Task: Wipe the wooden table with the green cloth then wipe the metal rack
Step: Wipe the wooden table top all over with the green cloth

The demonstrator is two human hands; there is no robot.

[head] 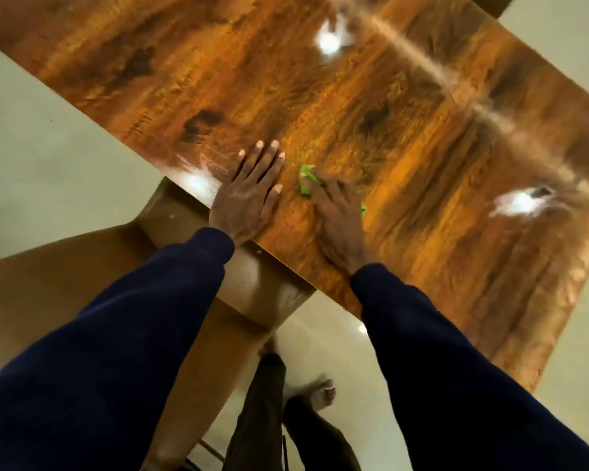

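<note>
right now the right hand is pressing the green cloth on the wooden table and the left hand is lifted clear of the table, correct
Not quite. The head view shows the left hand lying flat on the wooden table near its edge, fingers spread, not lifted clear. The rest holds: the right hand presses the green cloth on the table.

Your left hand (249, 192) flat on table (405, 130), just left of cloth (306, 180) (blocks pass that way). Ahead and right: open wood, room to pass.
</note>
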